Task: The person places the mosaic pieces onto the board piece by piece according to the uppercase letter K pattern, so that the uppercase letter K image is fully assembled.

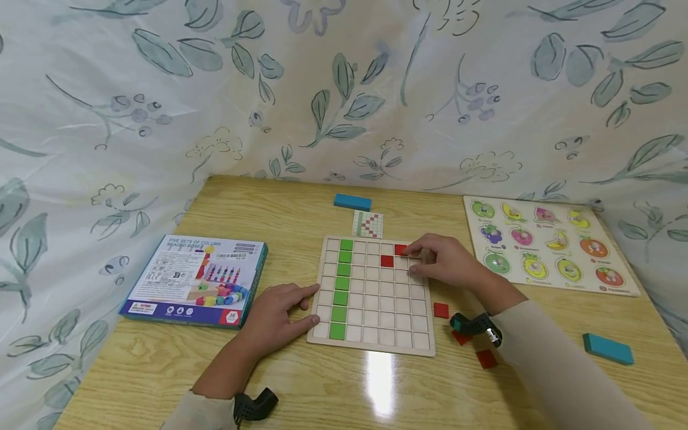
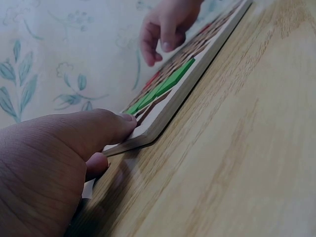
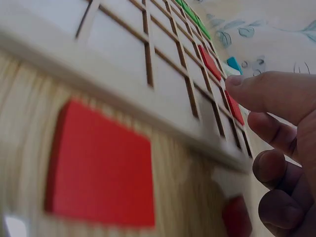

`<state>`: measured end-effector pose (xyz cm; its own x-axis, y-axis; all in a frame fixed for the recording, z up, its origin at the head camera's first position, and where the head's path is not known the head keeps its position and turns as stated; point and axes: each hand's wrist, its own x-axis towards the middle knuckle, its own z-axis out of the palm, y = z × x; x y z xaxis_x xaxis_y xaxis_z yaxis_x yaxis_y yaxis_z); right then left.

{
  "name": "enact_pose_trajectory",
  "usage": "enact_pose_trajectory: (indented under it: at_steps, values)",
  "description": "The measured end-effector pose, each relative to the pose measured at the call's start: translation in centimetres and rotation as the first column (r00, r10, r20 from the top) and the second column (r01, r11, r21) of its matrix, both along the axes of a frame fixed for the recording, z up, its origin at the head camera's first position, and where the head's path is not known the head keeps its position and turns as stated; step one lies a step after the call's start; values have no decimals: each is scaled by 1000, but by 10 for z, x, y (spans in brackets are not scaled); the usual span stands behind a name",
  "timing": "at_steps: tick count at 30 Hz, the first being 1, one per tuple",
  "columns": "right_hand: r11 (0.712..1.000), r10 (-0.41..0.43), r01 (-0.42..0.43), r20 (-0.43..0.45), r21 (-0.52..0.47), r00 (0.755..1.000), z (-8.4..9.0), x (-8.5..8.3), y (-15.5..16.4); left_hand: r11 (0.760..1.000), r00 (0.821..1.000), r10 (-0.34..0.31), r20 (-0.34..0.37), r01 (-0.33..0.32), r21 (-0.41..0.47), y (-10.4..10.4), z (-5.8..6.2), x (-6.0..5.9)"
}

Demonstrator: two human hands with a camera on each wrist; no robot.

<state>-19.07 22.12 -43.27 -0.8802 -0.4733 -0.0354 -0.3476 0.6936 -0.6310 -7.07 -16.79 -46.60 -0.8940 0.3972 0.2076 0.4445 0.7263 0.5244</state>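
A wooden grid board [image 1: 371, 349] lies flat on the table, with several green square tiles [image 1: 340, 297] filling one column near its left side. A red tile [image 1: 387, 261] sits in the second row; another red tile [image 1: 400, 249] is in the top row. My left hand [image 1: 279, 310] touches the board's left edge with extended index finger and thumb, the thumb [image 2: 98, 126] over the near corner in the left wrist view. Over the board's upper right is my right hand [image 1: 446, 260], index fingertip at the top-row tile, nothing visibly held. Its other fingers curl loosely in the right wrist view.
Loose red tiles [image 1: 441, 310] lie right of the board, partly under the right wrist. A pattern card [image 1: 368, 224] and a blue block [image 1: 352, 202] are behind it. A boxed toy [image 1: 193, 280] stands left; a fruit puzzle board [image 1: 553, 245] and a teal block [image 1: 608, 349] are right.
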Motion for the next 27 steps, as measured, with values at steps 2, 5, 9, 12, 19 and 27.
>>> enact_pose_trajectory:
  at_steps: [2, 5, 9, 12, 19, 27]
  values:
    - [1000, -9, 9, -8, 5, 1000, 0, 2, 6, 1000, 1000, -1, -3, 1, -1, 0, 0, 0]
    - [1000, -16, 16, -2, 3, 1000, 0, 3, 13, 1000, 1000, 2, -4, -2, -2, -1, 0, 0]
    - [1000, -18, 18, 3, 7, 1000, 0, 6, 25, 1000, 1000, 4, -2, -4, -1, -1, 0, 0]
    - [1000, -12, 12, 0, 21, 1000, 0, 7, 35, 1000, 1000, 0, -4, 0, 2, 0, -1, 0]
    - [997, -39, 37, 34, 75, 999, -1, 11, 55, 1000, 1000, -4, -8, 4, 10, 0, -1, -1]
    - [991, -66, 57, 66, 125, 996, 1, 12, 61, 1000, 1000, -6, -7, 6, 8, -1, -3, -1]
